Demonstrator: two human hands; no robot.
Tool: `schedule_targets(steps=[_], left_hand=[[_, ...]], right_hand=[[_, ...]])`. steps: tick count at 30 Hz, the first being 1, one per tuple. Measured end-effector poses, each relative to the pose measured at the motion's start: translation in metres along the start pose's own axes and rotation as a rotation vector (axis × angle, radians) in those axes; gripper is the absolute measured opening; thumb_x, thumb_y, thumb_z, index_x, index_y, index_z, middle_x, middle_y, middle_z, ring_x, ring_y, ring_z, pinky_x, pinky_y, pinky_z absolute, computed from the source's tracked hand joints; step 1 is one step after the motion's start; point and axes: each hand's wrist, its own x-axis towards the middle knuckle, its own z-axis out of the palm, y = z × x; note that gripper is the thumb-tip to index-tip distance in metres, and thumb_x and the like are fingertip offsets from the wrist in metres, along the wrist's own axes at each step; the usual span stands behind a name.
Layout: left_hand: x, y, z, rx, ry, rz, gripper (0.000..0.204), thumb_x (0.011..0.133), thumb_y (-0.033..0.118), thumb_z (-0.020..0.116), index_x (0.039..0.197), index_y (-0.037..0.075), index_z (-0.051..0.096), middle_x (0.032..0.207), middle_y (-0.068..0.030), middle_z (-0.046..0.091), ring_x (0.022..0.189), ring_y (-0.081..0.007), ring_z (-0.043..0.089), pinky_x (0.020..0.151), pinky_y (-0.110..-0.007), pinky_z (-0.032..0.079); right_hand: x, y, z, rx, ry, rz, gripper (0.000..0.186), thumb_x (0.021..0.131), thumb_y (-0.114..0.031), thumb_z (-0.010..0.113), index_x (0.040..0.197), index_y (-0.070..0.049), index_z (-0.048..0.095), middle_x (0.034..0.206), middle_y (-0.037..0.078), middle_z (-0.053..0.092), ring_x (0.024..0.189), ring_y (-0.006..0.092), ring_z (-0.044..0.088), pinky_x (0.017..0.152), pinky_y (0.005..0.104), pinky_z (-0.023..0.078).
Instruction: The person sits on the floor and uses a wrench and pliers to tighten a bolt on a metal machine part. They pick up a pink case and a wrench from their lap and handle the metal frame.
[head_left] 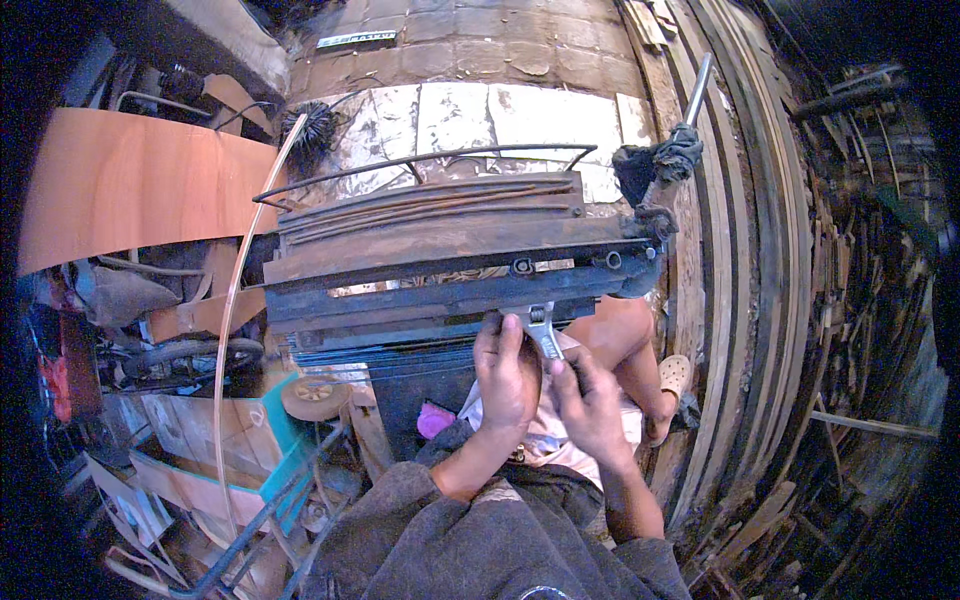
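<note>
A silver adjustable wrench [546, 338] is held head-up in front of a long dark metal bending machine [420, 300]. My right hand [590, 400] is closed round the lower part of its handle, thumb along the shaft. On the other side, my left hand [507, 375] is closed with its thumb raised against the wrench head, at the machine's near edge; most of its fingertips are hidden. Just beyond the head, a bolt-like round fitting [522, 267] sits on the machine's front bar, with a second ring fitting [613, 260] farther right.
A lever with a cloth-wrapped joint [678, 155] rises at the machine's right end. Long timber boards [740, 250] run along the right. Left stand an orange-brown sheet [150, 190], a thin pale strip [235, 290] and a teal-edged box [285, 440]. My bare leg [625, 335] is beneath the machine.
</note>
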Motion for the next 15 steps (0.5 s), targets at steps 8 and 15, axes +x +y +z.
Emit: schedule_targets(steps=[8,15], left_hand=[[0.013,0.024,-0.016,0.195,-0.018,-0.072,0.021,0.094,0.013,0.053,0.110,0.000,0.055,0.103,-0.0075,0.062,0.093,-0.0162,0.059,0.083,-0.030,0.047],[0.033,0.055,-0.050,0.290,-0.156,-0.256,0.026,0.085,0.010,0.060,0.108,-0.001,0.058,0.104,-0.0103,0.063,0.093,-0.0201,0.061,0.086,-0.033,0.047]], right_hand=[[-0.013,0.003,0.052,0.240,0.084,0.094,0.020,0.097,-0.020,0.046,0.092,-0.001,0.051,0.060,0.006,0.048,0.053,0.0126,0.046,0.048,0.0301,0.038],[-0.013,-0.008,0.091,0.673,0.024,0.216,0.025,0.100,-0.029,0.039,0.089,-0.007,0.041,0.059,-0.002,0.041,0.047,0.0068,0.041,0.042,0.0244,0.035]])
